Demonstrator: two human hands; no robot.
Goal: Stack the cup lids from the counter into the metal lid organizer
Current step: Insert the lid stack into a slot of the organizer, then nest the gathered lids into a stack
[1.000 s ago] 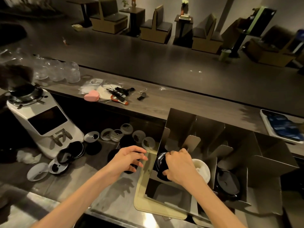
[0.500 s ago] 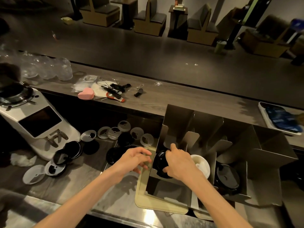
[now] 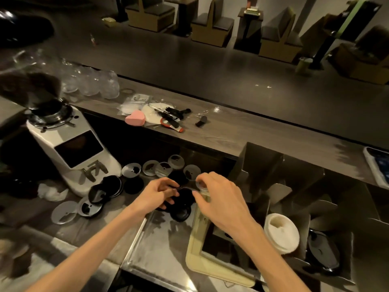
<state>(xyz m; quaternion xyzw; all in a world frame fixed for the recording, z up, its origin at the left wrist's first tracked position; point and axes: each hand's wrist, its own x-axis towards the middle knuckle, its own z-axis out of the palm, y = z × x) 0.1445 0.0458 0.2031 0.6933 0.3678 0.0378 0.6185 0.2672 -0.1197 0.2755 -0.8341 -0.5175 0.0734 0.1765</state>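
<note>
The scene is dim and warm-toned. Glare flares on the steel counter (image 3: pixel 160 245) edge at the bottom centre, and both forearms cast soft shadows onto it. Motion blur smears the upper left of the frame. Wide-angle distortion bends straight lines towards the edges; far seating is soft and grainy.

Dim room from my feed, light low and warm. Past the wooden bar ledge (image 3: pixel 263 133) I see a dark, smooth floor (image 3: pixel 210 66) with faint sheen. Along the far side, booth seats (image 3: pixel 212 26) with tan bases and dark cushions, small dark tables (image 3: pixel 250 28) between them. Pale wall (image 3: pixel 284 5) behind. More seating at far right (image 3: pixel 366 60), blurred.
</note>
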